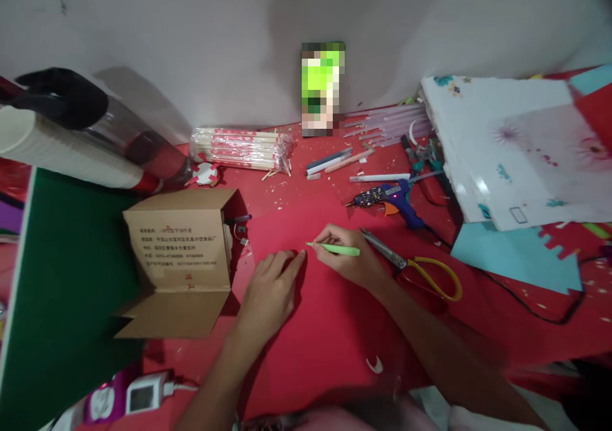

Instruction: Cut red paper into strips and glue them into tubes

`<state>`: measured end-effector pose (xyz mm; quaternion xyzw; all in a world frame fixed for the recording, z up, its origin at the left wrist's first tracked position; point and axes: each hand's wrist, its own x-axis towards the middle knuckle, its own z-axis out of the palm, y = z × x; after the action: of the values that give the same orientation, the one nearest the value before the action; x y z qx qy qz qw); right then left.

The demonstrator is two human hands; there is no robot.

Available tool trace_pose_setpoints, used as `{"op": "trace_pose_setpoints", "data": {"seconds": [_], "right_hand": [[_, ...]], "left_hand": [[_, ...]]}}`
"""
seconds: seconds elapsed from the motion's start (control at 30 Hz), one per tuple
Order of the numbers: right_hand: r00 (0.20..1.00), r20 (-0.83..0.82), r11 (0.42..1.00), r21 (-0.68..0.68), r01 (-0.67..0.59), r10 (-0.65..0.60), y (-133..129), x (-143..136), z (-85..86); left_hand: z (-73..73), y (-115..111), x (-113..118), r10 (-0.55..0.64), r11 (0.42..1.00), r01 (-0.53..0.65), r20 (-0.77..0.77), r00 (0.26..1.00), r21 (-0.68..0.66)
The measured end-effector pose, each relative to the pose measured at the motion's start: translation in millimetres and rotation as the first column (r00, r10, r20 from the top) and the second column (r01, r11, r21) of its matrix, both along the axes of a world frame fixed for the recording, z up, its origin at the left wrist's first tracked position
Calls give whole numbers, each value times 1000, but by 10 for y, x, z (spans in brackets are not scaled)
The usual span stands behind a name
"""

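A large sheet of red paper (329,342) lies on the red table. My left hand (271,287) rests flat on it, fingers spread, the index fingertip close to the pen's tip. My right hand (347,252) is closed around a light green pen (339,249), whose tip points left and down at the paper. Just right of that hand lie scissors (433,277) with yellow handles, their blades partly apart. A blue glue gun (394,198) lies beyond my right hand, with a small red light on it. A small white scrap (375,364) is near the paper's front part.
An open cardboard box (182,246) stands left, beside a green board (76,278). Wrapped sticks (239,148), several pens and a pixelated upright screen (322,90) are at the back. White foam sheets (526,150), blue paper (516,259) and a black cable lie right.
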<state>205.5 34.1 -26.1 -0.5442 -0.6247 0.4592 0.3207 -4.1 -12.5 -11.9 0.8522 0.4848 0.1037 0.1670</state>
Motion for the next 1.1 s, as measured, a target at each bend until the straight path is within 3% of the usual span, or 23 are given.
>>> {"op": "trace_pose_setpoints", "data": {"seconds": [0.47,0.53,0.63,0.7,0.8,0.97,1.1], "right_hand": [[995,-96,1000,-8,19,-20,-5,36,9],[999,-52,999,49,18,-16,14,99,99],[989,146,967,247,-68,32,137,226,307],[934,350,908,363,-210,77,312,282,444],[808,586,865,376,-333,56,691,260,547],[609,791,873,262,-411,49,1236,73,416],[560,826,860,242,-448,59,1371,14,289]], "left_hand": [[-29,38,-31,9,999,-5,104,995,-37],[-37,42,-31,14,999,-10,122,992,-32],[-41,40,-27,23,1000,-21,144,989,-18],[-31,31,-27,23,1000,-23,137,990,-5],[-2,10,-30,7,1000,-8,85,996,15],[22,-8,-36,-15,998,15,-5,1000,62],[26,-4,-41,-20,993,20,6,1000,116]]}}
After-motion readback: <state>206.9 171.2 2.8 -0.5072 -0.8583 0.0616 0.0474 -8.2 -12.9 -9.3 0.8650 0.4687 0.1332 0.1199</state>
